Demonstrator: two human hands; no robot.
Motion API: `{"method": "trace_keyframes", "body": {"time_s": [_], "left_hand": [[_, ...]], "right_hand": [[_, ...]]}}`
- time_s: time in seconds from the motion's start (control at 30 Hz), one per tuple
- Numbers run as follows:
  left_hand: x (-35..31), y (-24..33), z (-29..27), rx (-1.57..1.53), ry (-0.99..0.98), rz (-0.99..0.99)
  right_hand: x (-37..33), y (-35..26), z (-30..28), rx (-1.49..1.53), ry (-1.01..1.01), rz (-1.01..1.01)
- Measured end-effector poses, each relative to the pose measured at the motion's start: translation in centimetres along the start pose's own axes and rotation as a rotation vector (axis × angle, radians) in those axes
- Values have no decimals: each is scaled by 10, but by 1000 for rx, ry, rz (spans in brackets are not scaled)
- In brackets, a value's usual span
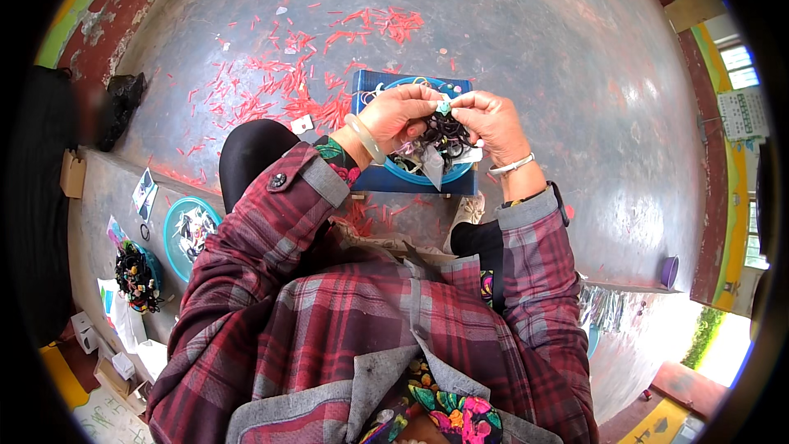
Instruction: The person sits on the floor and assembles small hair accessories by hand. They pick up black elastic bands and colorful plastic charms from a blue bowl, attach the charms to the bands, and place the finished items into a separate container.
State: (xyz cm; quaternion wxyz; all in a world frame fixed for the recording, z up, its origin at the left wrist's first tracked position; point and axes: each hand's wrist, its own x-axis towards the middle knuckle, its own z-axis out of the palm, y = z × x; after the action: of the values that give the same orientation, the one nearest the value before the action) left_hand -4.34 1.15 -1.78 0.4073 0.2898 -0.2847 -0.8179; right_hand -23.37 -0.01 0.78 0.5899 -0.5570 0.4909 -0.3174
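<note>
My left hand and my right hand meet fingertip to fingertip, each in a pinch. Between them is a small teal ornament, too small to make out in detail. Right under it lie black elastic hair ties; I cannot tell whether one is joined to the ornament. They fill part of a round blue basin, along with a clear plastic bag and small light-coloured pieces. The basin stands on a low blue table in front of my knees.
Red strips litter the grey floor beyond and left of the table. To my left are a second blue basin of whitish pieces and a pile of black hair ties with coloured ornaments. A purple container stands far right.
</note>
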Motion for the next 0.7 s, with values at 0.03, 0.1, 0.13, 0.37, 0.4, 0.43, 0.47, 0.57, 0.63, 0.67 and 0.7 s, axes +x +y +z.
{"method": "trace_keyframes", "body": {"time_s": [0.03, 0.1, 0.13, 0.37, 0.4, 0.43, 0.47, 0.57, 0.63, 0.67, 0.7], "left_hand": [[0, 0, 0, -19, -8, 1], [0, 0, -1, -57, -25, 3], [0, 0, -1, -57, -35, 6], [1, -3, -5, -59, -110, -4], [0, -3, -6, -54, -115, -12], [1, -3, -6, -42, -116, -13], [2, -4, -8, -29, -116, -15], [4, -4, -11, 42, -124, -5], [4, -3, -9, 122, -110, 25], [4, -2, -6, 173, -93, 50], [3, -1, -4, 224, -73, 75]], "right_hand": [[-1, -2, 1, -5, 3, -1], [-4, -7, 2, -15, 11, -2], [-3, -6, 1, -15, -10, -4], [-4, -5, 2, -152, -98, -43], [-3, -3, 3, -164, -107, -65], [-3, -4, 4, -173, -102, -60], [-4, -7, 5, -182, -97, -56], [-5, -8, 6, -166, -90, -45], [-4, -5, 4, -147, -78, -34], [-3, -2, 2, -142, -66, -28], [-2, 1, 1, -137, -56, -22]]}}
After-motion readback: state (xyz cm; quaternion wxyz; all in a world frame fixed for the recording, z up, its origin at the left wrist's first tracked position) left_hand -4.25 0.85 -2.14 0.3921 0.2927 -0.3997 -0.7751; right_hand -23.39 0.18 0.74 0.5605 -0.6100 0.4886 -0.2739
